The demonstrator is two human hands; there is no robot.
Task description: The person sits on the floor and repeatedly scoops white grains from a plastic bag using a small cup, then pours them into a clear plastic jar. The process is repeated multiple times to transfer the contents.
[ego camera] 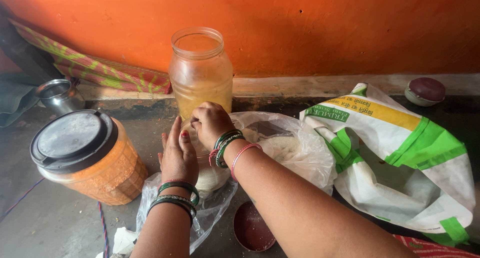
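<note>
Hands point(177, 155) point(211, 123) cup a round jar point(210, 175) over crinkled clear plastic point(210, 213).

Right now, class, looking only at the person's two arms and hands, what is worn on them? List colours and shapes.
Both forearms are bare, with no sleeves. The left hand has red-painted nails and a stack of thin round green, dark and pink bangles at the wrist. The right hand wears similar green bangles plus slim pink ones.

clear jar point(210, 173), upright, holding white grains
</note>
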